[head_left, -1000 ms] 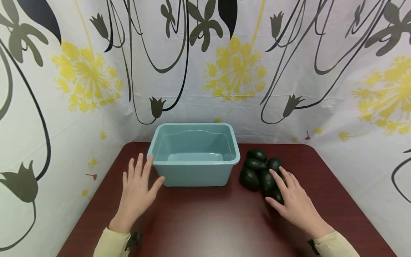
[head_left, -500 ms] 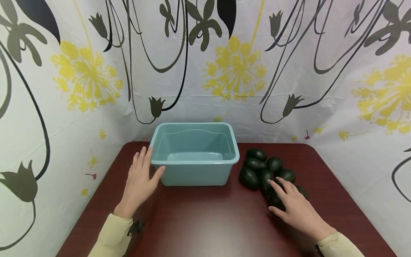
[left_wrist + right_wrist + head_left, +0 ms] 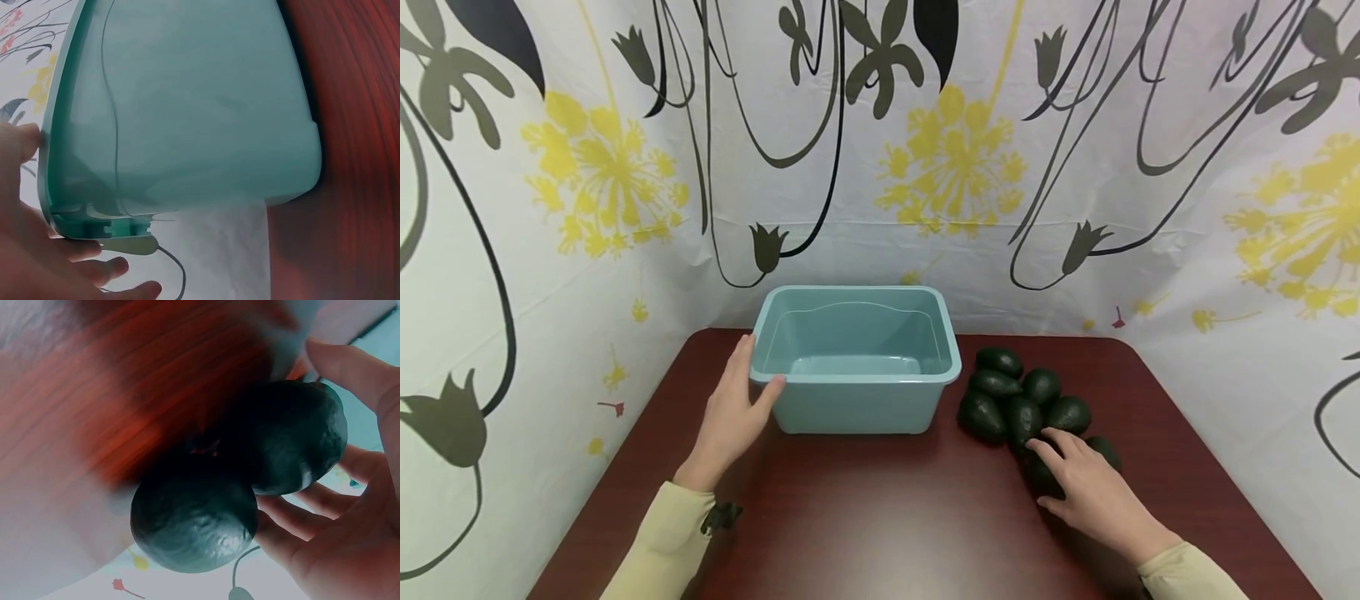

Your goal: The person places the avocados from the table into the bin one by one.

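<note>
A light blue plastic bin [image 3: 853,408] stands at the back of the table. My left hand [image 3: 726,425] is at its front left corner, thumb by the front rim and relaxed fingers along the left side. The left wrist view shows the fingers [image 3: 100,272] near the rim, not curled round it. My right hand [image 3: 1093,492] spreads over the front of a cluster of dark green avocados [image 3: 995,383]. In the right wrist view, one avocado [image 3: 290,437] lies between thumb and fingers, with the thumb apart from it. Another avocado [image 3: 194,515] sits beside the fingertips.
The dark red wooden table [image 3: 880,517] has its back edge against a white patterned cloth [image 3: 880,183]. Several avocados lie right of the bin. The bin's inside floor [image 3: 853,365] is visible. A dark band [image 3: 721,517] shows at my left wrist.
My left hand has moved right to the bin's corner, its fingers drawing together. The right hand has moved slightly toward the front of the cluster, uncovering avocados behind it.
</note>
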`<state>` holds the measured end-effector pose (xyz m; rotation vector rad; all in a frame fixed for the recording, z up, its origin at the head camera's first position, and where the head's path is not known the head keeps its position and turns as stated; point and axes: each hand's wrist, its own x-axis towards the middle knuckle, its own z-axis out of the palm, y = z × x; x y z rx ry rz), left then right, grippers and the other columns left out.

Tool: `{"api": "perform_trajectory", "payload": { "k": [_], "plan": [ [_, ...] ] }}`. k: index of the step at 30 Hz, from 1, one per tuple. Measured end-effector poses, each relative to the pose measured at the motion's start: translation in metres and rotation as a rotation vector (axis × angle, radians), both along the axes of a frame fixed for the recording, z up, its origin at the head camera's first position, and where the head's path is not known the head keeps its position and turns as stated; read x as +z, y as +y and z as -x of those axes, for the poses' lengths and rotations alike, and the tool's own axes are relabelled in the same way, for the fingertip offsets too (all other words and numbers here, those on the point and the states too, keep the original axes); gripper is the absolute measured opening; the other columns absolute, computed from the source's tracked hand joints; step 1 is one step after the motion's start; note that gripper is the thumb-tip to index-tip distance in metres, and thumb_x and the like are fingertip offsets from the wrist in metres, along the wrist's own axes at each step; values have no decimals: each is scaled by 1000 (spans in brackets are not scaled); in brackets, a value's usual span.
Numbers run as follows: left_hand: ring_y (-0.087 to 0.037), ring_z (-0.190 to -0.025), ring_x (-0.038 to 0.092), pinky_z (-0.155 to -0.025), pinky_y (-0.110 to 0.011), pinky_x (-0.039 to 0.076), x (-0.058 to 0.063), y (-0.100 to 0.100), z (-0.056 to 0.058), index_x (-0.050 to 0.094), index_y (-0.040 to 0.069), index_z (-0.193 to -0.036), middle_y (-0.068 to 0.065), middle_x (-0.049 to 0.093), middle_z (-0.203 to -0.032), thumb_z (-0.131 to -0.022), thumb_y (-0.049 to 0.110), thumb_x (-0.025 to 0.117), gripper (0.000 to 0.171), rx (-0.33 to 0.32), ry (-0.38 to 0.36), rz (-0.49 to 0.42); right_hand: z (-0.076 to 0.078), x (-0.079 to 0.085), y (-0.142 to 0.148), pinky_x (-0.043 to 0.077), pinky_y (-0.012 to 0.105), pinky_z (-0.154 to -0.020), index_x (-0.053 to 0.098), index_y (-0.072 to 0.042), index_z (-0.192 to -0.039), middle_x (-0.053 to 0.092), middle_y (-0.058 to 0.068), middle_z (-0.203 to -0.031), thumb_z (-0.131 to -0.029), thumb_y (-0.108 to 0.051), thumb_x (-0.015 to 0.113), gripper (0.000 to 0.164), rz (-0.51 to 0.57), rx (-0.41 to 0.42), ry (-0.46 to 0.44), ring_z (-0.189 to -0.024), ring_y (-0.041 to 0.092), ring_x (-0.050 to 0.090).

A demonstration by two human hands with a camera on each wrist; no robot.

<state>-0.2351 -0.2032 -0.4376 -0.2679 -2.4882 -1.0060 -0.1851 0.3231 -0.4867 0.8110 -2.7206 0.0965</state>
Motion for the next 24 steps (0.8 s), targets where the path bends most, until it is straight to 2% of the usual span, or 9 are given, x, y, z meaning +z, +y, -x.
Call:
{"api": "perform_trajectory", "payload": {
  "k": [5, 11, 14, 19, 24],
  "plan": [
    [-33, -145, 31, -103, -68, 36, -1, 1, 4, 16, 22, -163, -1, 16, -167, -100, 49, 57, 79, -14, -18, -55, -2, 0, 4, 54, 51, -74, 56, -8, -134, 51, 22, -133, -59, -12, 96, 85, -21, 23, 0, -113, 41, 56],
    [-33, -148, 27, -105, -70, 32, -1, -1, 9, 17, 19, -162, -4, 16, -167, -99, 48, 60, 81, -19, -32, -77, 3, -1, 7, 54, 45, -68, 57, -9, -136, 55, 17, -129, -58, 8, 85, 85, -25, 55, 16, -115, 38, 55],
    [-32, -148, 25, -105, -69, 31, -1, -1, 10, 16, 19, -163, -3, 15, -167, -99, 51, 59, 82, -20, -40, -74, 6, -1, 10, 54, 46, -70, 59, -9, -135, 56, 14, -126, -57, 6, 85, 84, -29, 70, 47, -114, 36, 56],
    [-31, -149, 24, -106, -69, 30, -2, -2, 10, 15, 20, -163, 0, 14, -167, -99, 52, 58, 83, -28, -48, -86, 10, -3, 12, 54, 48, -73, 61, -10, -134, 58, 11, -123, -55, -5, 92, 85, -33, 84, 85, -112, 34, 57],
    [-30, -149, 24, -106, -69, 30, -4, -3, 10, 13, 27, -163, 3, 14, -167, -99, 53, 58, 83, -25, -52, -89, 12, -3, 12, 54, 50, -74, 62, -12, -133, 59, 8, -121, -57, -16, 94, 82, -37, 80, 89, -109, 31, 58]
  ]
}}
